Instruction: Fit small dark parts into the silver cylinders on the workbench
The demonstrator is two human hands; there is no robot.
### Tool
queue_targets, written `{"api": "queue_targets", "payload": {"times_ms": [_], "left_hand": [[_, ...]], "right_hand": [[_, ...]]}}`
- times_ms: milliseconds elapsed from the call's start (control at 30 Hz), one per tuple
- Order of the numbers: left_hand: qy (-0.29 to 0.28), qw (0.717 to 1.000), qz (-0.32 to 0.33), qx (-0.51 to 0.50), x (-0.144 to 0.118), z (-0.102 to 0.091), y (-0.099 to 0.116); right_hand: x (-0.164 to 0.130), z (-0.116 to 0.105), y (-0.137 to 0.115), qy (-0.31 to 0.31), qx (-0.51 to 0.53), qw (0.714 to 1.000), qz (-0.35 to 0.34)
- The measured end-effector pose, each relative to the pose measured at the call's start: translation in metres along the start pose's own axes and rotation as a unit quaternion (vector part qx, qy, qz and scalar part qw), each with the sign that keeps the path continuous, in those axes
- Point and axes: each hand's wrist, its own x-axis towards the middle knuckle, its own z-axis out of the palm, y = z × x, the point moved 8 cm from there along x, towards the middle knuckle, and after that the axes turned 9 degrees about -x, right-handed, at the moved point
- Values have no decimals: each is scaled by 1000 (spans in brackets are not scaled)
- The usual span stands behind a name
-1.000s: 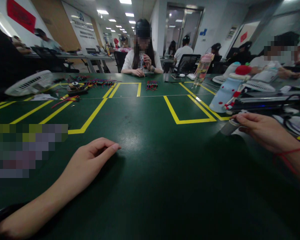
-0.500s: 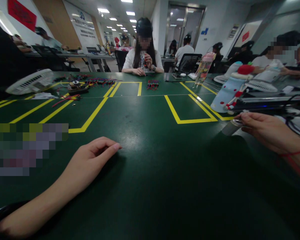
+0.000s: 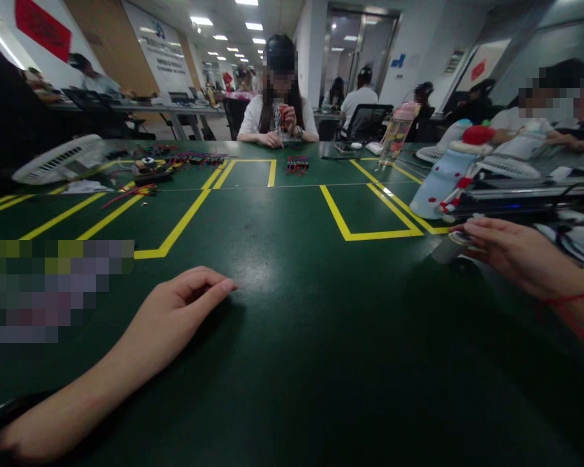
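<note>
My left hand (image 3: 187, 301) rests on the green tabletop (image 3: 292, 363), thumb and fingers together, with nothing visible in it. At the right, my right hand (image 3: 506, 250) is closed in a pinch at a small grey cylindrical container (image 3: 450, 248) standing on the table. Its fingertips meet right over and beside the container's top. A small pale bit shows above the fingers, but I cannot make out what they grip. A red string circles the right wrist.
Beyond my right hand stand a light blue bottle (image 3: 435, 185) with a red top and a pink-lidded bottle (image 3: 399, 133). Wired parts (image 3: 296, 165) and a white fan (image 3: 61, 159) lie farther back. A person (image 3: 278, 117) sits opposite. Yellow tape (image 3: 384, 236) marks the table.
My right hand has shifted slightly left, its fingers closer over the container's top. My left hand has stayed still. The person opposite now shows an orange-red thing in a raised hand.
</note>
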Motion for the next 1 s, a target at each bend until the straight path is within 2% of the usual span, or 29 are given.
{"api": "queue_targets", "payload": {"times_ms": [133, 200, 267, 333, 467, 600, 733, 900, 1000], "left_hand": [[-7, 1000, 0, -3, 2, 1, -4], [-8, 1000, 1, -4, 2, 1, -3], [-8, 1000, 2, -5, 2, 2, -1], [-8, 1000, -1, -7, 1, 2, 0], [-9, 1000, -7, -3, -1, 2, -1], [-10, 1000, -9, -7, 0, 2, -1], [-8, 1000, -8, -8, 0, 2, 0], [-11, 1000, -4, -4, 1, 3, -1], [-7, 1000, 6, 6, 2, 4, 0]], "right_hand": [[-2, -5, -1, 11, -25, 1000, -2], [-5, -10, -9, 27, -109, 993, -28], [-9, -13, -21, 41, -226, 971, -73], [-12, -15, -29, 55, -285, 952, -100], [-18, -15, -34, 84, -294, 947, -95], [-23, -8, -39, 85, -314, 941, -88], [-21, -9, -35, 71, -281, 954, -76], [-7, -12, -19, 11, -245, 965, -86], [-10, -9, -22, 54, -276, 952, -119]]}}
